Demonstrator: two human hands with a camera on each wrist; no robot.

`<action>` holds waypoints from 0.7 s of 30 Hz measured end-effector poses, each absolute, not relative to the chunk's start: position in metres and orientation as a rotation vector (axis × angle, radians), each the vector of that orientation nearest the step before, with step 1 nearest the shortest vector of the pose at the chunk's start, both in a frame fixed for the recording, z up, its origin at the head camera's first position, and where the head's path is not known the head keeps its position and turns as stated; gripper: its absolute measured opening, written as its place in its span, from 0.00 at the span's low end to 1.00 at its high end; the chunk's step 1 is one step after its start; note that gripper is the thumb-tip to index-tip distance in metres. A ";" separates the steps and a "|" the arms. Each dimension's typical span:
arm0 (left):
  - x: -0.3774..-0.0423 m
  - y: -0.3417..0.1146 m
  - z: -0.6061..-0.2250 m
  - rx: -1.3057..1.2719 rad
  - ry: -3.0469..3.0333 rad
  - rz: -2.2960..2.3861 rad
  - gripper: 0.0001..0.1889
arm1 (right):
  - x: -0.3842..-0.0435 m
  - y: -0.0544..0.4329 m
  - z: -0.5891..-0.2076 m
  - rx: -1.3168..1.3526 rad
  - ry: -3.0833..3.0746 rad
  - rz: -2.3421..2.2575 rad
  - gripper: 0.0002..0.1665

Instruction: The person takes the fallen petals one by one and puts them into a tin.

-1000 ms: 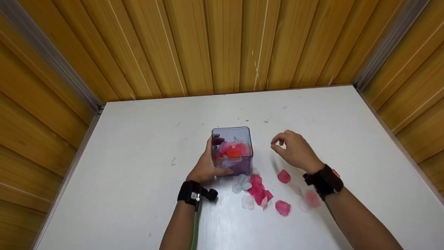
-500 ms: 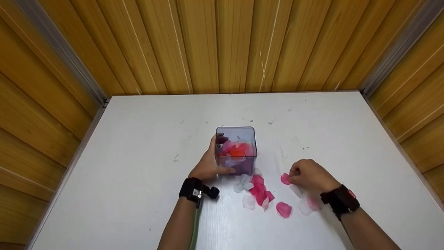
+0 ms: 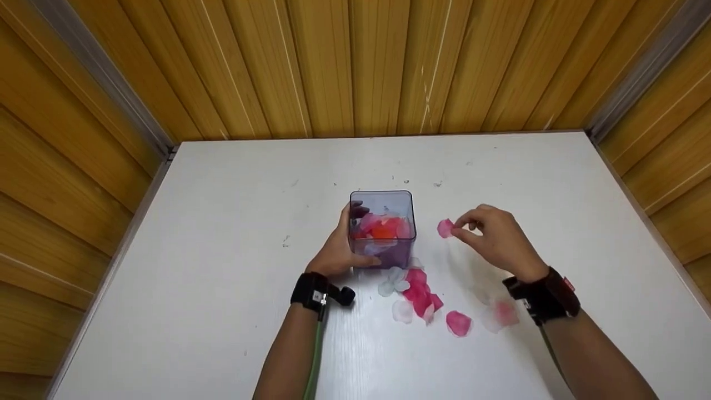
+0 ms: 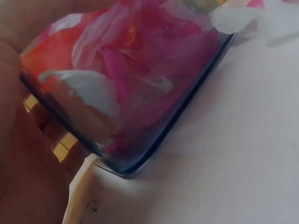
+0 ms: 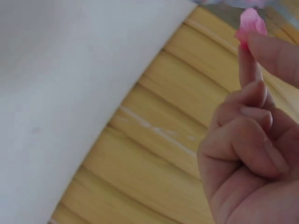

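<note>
A see-through purple square container point(image 3: 383, 256) stands on the white table, partly filled with pink, red, orange and white petals point(image 3: 384, 228). My left hand point(image 3: 336, 251) grips its left side, thumb across the front and fingers round the back. To the right of the container, raised off the table, my right hand point(image 3: 497, 239) pinches a pink petal point(image 3: 445, 228) between thumb and index finger. The right wrist view shows that petal point(image 5: 252, 22) at the fingertips, the other fingers curled. In the left wrist view, petals press against the container wall point(image 4: 140, 163).
In front of the container lies a cluster of deep pink petals point(image 3: 419, 291) beside white petals point(image 3: 393, 281). A single pink petal point(image 3: 459, 323) lies nearer me, and a pale pink and white pair point(image 3: 502, 315) farther right. Yellow panelled walls point(image 3: 328, 66) border the table.
My right hand went down to a pink petal on the table, took hold of it and lifted it up and left towards the container. My left hand keeps its grip on the container.
</note>
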State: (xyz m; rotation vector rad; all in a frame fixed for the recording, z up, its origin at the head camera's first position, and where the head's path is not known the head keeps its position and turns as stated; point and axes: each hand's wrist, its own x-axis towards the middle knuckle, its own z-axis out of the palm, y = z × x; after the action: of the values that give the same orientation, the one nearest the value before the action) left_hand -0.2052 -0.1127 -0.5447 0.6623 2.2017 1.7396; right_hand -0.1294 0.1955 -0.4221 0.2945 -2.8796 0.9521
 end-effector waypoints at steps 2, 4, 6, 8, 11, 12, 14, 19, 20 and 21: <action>-0.206 -0.113 -0.545 0.655 2.195 1.740 0.70 | -0.134 0.182 -0.412 0.307 -2.820 0.984 0.05; -0.207 -0.112 -0.544 0.653 2.184 1.746 0.70 | -0.140 0.169 -0.403 0.324 -2.775 1.013 0.05; -0.208 -0.111 -0.544 0.663 2.170 1.768 0.70 | -0.148 0.155 -0.396 0.350 -2.745 1.025 0.06; -0.210 -0.110 -0.543 0.676 2.154 1.793 0.69 | -0.157 0.142 -0.392 0.371 -2.734 1.016 0.06; -0.211 -0.109 -0.543 0.692 2.134 1.819 0.69 | -0.170 0.126 -0.393 0.367 -2.759 0.951 0.07; -0.211 -0.109 -0.543 0.692 2.127 1.823 0.69 | -0.174 0.122 -0.395 0.355 -2.773 0.919 0.07; -0.210 -0.110 -0.544 0.693 2.126 1.819 0.69 | -0.178 0.116 -0.400 0.324 -2.806 0.859 0.07; -0.209 -0.111 -0.546 0.691 2.117 1.820 0.68 | -0.181 0.110 -0.411 0.284 -2.838 0.794 0.09; -0.209 -0.111 -0.546 0.693 2.121 1.815 0.68 | -0.180 0.111 -0.411 0.285 -2.833 0.799 0.09; -0.209 -0.111 -0.545 0.689 2.130 1.806 0.68 | -0.179 0.113 -0.411 0.284 -2.826 0.806 0.09</action>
State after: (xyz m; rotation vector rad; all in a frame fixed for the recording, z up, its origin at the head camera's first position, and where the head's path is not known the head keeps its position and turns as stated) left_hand -0.2094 -0.1108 -0.5454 0.6887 2.1300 1.8064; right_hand -0.1786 0.1133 -0.4105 0.2837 -2.8264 0.8055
